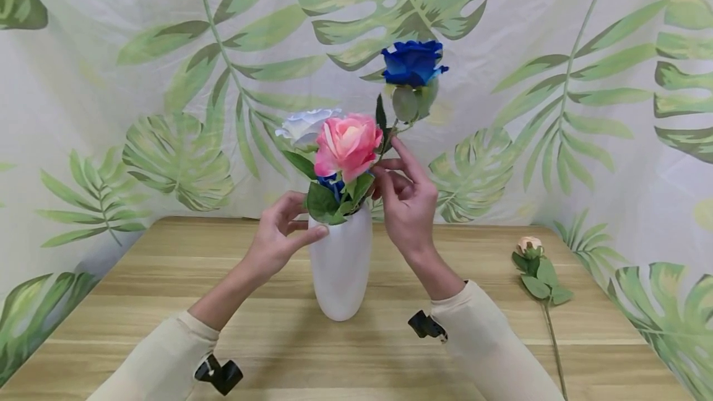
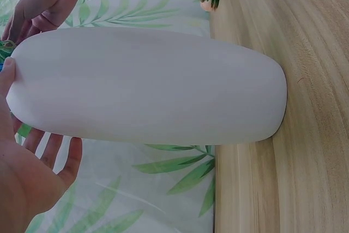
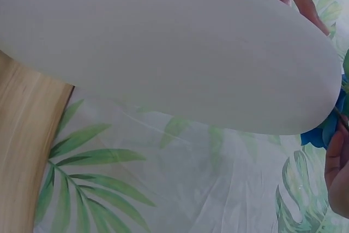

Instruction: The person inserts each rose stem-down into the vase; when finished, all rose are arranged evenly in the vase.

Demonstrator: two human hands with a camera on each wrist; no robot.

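A white vase (image 1: 341, 271) stands upright on the table, holding a pink rose (image 1: 348, 144), a pale white-blue rose (image 1: 307, 125) and a low blue flower (image 1: 331, 185) among green leaves. My left hand (image 1: 278, 231) holds the vase near its rim, thumb in front and fingers round the far side. At the right of the rim, my right hand (image 1: 409, 197) pinches the stem of a tall blue rose (image 1: 413, 65), whose bloom rises above the others. The lower end of that stem is hidden behind the hand and leaves. In the left wrist view the vase (image 2: 147, 85) fills the middle.
On the right side of the wooden table (image 1: 267, 339) lies a peach rose (image 1: 529, 246) with green leaves, its long stem pointing toward the front edge. Behind the table hangs a leaf-patterned cloth (image 1: 267, 79).
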